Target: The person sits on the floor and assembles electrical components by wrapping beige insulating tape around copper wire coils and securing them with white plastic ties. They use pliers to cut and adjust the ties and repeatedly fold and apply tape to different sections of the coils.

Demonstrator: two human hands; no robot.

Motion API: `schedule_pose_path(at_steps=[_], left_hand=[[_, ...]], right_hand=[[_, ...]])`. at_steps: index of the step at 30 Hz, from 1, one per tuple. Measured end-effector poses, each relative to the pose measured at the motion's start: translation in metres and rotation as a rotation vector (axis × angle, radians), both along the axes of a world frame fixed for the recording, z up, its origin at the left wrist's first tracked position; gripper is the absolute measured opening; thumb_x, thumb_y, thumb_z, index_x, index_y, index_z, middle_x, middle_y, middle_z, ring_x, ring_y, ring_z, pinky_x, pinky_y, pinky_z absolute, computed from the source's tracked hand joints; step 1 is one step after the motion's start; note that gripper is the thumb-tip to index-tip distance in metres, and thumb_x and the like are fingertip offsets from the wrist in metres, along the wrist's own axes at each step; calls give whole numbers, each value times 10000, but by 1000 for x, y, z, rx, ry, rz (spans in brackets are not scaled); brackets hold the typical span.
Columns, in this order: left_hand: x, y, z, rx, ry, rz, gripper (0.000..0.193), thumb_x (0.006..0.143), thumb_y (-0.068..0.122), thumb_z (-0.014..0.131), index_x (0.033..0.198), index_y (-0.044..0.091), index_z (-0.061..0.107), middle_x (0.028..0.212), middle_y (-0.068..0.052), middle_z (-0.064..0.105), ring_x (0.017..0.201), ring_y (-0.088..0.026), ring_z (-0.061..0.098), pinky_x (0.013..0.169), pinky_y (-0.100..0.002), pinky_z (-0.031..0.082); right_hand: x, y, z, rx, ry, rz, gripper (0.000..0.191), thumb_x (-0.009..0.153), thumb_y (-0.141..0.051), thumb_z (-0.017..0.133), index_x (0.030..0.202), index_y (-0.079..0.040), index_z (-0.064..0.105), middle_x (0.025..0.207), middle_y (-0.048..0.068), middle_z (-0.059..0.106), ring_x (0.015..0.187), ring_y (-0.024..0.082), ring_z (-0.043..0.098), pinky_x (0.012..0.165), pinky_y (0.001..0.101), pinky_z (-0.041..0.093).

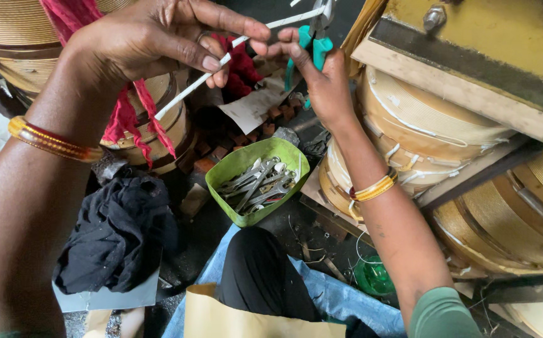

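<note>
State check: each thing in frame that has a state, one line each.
left hand: pinching the white strip
right hand: gripping the pliers, fingertips on the strip
white strip: held taut between both hands, slanting
teal-handled pliers: raised, nose at the strip's upper end, open or shut unclear
green tub: open, holding spanners
spanners: piled loose
black cloth: crumpled

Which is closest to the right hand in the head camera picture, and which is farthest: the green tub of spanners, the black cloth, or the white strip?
From the right hand:
1. White strip, touching its fingertips, stretching left.
2. Green tub of spanners, below the hand.
3. Black cloth, far lower left.
</note>
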State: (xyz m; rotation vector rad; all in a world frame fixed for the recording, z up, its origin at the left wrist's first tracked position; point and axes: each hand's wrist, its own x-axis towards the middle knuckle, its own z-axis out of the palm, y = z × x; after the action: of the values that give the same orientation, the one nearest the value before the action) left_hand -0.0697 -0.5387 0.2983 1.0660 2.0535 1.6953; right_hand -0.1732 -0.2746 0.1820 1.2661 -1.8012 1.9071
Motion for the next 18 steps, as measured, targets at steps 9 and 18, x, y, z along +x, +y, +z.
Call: schedule_pose_path(at_steps=[9, 18], left_hand=[[0, 0, -2, -4, 19, -36, 590, 924, -69, 662, 1507, -51, 572, 1309, -144, 706, 961, -141, 730, 910, -293, 587], [0, 4, -5, -23, 15, -11, 585, 877, -76, 676, 1454, -32, 594, 1076, -139, 698, 895, -137, 746, 851, -276, 596]], right_hand=[[5, 5, 3, -53, -66, 244, 437, 1110, -291, 626, 1418, 6, 539, 1347, 116, 695, 1269, 206, 708, 1099, 369, 582], [10, 8, 5, 105, -118, -47, 442, 1079, -318, 568, 1420, -39, 606, 1107, 38, 759, 761, 100, 585, 637, 289, 486]])
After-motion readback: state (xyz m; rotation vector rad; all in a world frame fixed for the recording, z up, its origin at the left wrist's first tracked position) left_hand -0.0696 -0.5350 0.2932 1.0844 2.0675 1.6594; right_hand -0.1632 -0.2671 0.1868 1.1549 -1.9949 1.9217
